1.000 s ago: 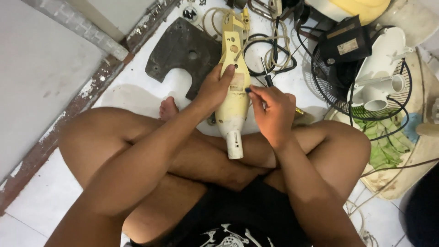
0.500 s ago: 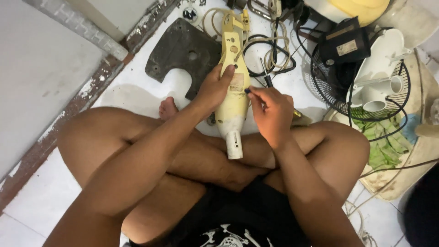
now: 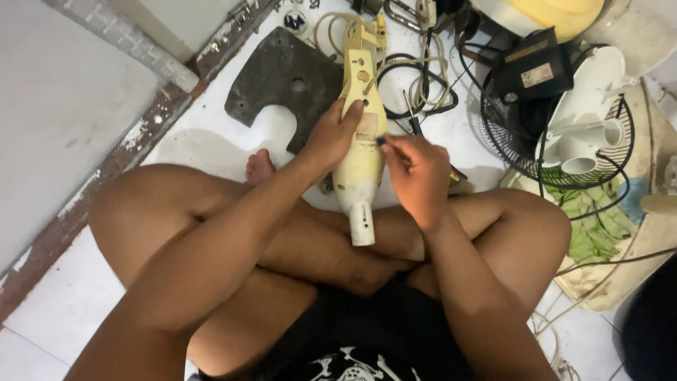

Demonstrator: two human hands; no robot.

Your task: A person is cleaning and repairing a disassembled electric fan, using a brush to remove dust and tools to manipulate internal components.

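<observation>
**Head view: cream housing steadied, small tool pinched at its side**

Head camera, looking down past crossed legs on the tiled floor. Cream plastic housing [image 3: 361,134] lying lengthwise at 12 o'clock, narrow end resting toward the lap. Left hand [image 3: 330,137] wrapped over its left flank, grip pressed onto the shell, wrist straight, forearm running in from 7 o'clock. Right hand [image 3: 417,173] at 3 o'clock of the housing, fingertips pinching a thin dark-tipped tool [image 3: 383,141], wrist bent inward. Best done, judging from this: holding the shell firm, tip kept square and seated, turning lightly. Dark grey plate [image 3: 278,81] at 10 o'clock, fan guard [image 3: 508,148] at 2 o'clock.
</observation>
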